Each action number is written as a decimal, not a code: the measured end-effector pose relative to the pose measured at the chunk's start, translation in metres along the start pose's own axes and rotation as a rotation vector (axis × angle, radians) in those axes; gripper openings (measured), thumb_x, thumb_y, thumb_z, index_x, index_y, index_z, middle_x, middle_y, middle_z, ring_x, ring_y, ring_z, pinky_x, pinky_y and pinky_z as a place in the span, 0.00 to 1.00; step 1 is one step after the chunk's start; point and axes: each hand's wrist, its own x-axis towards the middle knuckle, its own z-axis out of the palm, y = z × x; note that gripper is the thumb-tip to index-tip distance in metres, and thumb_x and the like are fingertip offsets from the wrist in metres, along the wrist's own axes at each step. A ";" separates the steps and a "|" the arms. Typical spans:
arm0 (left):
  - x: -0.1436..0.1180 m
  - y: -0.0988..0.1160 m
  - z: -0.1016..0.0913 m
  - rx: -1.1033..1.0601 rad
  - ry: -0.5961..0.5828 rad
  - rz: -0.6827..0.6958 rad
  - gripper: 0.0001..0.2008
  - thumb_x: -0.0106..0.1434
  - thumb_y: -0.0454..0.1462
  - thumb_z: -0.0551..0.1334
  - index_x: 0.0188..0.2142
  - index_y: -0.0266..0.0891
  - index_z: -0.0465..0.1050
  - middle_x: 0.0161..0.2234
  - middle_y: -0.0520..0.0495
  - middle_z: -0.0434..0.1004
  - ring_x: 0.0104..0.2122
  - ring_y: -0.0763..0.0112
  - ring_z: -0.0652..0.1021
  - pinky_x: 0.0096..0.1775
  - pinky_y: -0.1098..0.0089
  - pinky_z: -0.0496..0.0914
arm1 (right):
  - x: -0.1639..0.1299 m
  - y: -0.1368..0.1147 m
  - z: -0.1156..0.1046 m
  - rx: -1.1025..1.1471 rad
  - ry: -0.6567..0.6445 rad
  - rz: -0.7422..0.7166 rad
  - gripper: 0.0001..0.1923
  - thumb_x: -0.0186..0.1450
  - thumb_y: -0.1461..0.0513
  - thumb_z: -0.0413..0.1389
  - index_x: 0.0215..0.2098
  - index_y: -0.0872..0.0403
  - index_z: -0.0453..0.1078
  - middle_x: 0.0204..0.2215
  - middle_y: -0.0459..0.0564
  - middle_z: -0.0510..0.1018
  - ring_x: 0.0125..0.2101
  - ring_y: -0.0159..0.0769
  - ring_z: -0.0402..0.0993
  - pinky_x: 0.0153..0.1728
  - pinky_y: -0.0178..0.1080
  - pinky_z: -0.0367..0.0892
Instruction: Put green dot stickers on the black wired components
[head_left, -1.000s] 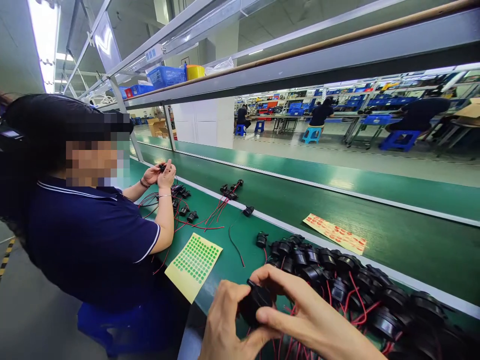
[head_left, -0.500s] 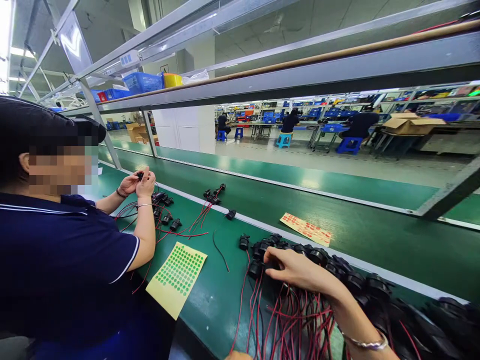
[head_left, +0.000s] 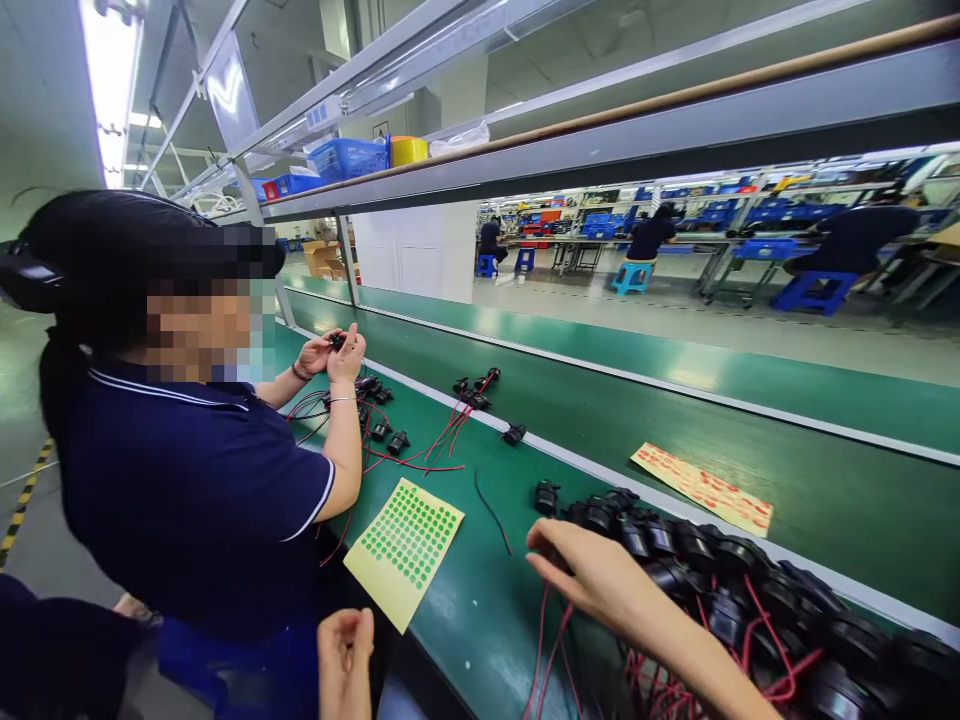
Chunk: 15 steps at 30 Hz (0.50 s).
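Right hand (head_left: 592,575) reaches into near end of black-part pile (head_left: 712,580), fingers loosely curled, grip unclear. Left hand (head_left: 346,655) off bench edge, loosely curled, empty. Risk: red leads (head_left: 551,650) tangled, one pull drags neighbouring parts off.

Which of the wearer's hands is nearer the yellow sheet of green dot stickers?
Left. The left hand hovers just below the sticker sheet; the right hand lies farther right, at the black parts.
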 end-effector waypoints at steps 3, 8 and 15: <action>0.031 -0.025 -0.002 0.019 0.091 -0.029 0.24 0.68 0.60 0.61 0.41 0.41 0.69 0.36 0.46 0.77 0.33 0.60 0.82 0.34 0.61 0.77 | 0.026 -0.026 0.022 0.015 -0.024 -0.080 0.04 0.75 0.64 0.60 0.41 0.53 0.77 0.37 0.46 0.85 0.37 0.37 0.83 0.42 0.42 0.77; 0.046 -0.029 -0.008 0.149 -0.003 0.261 0.18 0.70 0.52 0.62 0.48 0.41 0.72 0.48 0.37 0.79 0.46 0.52 0.79 0.50 0.47 0.76 | 0.076 -0.041 0.045 -0.020 0.060 -0.029 0.09 0.77 0.57 0.61 0.49 0.55 0.77 0.46 0.51 0.83 0.44 0.40 0.82 0.47 0.48 0.79; 0.051 -0.012 0.011 0.338 -0.322 0.681 0.09 0.73 0.36 0.58 0.44 0.46 0.79 0.43 0.46 0.85 0.47 0.56 0.83 0.50 0.55 0.78 | 0.108 -0.053 0.063 -0.063 0.083 0.021 0.11 0.77 0.57 0.61 0.53 0.53 0.77 0.52 0.53 0.82 0.48 0.43 0.82 0.50 0.50 0.79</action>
